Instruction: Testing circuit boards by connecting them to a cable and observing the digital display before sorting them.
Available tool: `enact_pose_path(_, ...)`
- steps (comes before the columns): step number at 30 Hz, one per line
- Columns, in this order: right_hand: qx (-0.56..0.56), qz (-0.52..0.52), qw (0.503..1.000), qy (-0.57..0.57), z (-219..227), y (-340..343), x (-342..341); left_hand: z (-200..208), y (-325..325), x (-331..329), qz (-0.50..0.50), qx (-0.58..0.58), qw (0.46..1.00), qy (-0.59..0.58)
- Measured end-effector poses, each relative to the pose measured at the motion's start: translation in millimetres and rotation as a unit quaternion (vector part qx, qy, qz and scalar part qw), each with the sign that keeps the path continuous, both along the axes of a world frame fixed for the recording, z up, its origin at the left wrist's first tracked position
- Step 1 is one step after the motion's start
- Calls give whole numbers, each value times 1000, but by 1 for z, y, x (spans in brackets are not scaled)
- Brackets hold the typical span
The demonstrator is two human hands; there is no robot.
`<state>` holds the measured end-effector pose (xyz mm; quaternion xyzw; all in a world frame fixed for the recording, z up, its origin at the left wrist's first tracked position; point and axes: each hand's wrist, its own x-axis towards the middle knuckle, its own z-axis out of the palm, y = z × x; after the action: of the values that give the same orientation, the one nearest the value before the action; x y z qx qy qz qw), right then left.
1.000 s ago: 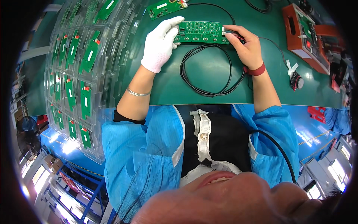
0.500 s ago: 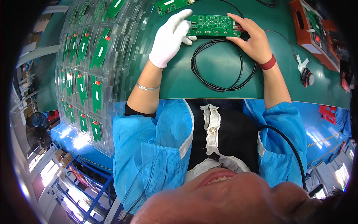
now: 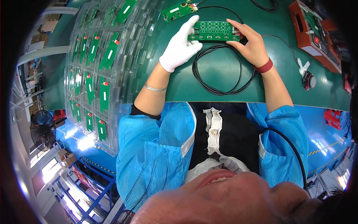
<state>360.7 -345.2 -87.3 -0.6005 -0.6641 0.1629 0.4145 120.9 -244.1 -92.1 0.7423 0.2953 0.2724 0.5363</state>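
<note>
Between my two hands is a long green circuit board, its populated face turned up. My left hand, in a white glove, grips the board's left end with the thumb along the near edge. My bare right hand holds the right end, fingers at the far corner and thumb at the near one. A thin wire runs off to the right from behind the right hand. Just below the board lies a coiled black cable on the green table. Farther off sits another green board with a cable attached.
To the left, stacked clear plastic trays hold several green boards with red connectors. An orange-red box with electronics inside stands at the right. Near it lies a small round black-and-silver part with white tape. The table ends close to my body.
The left glove's fingers have closed in on the board's left end, the thumb now pressed along its near edge. The view has shifted slightly, and the board sits a little lower in it.
</note>
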Motion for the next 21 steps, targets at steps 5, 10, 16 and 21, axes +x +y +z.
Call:
enact_pose_path(5, -3, -1, 1000, 14, 0, -1, 0, -2, -2, 1, 2, 9, 1000, -7)
enact_pose_path(10, -4, 0, 1000, 21, 1, -1, 1, 1, -2, 2, 6, -13, 1000, -2)
enact_pose_path(16, 3, 6, 1000, 22, 0, 1, -1, 1, -2, -2, 9, -19, 1000, 17)
enact_pose_path(21, 13, 3, 1000, 21, 1, 1, -2, 6, -4, -1, 11, -43, 999, 23)
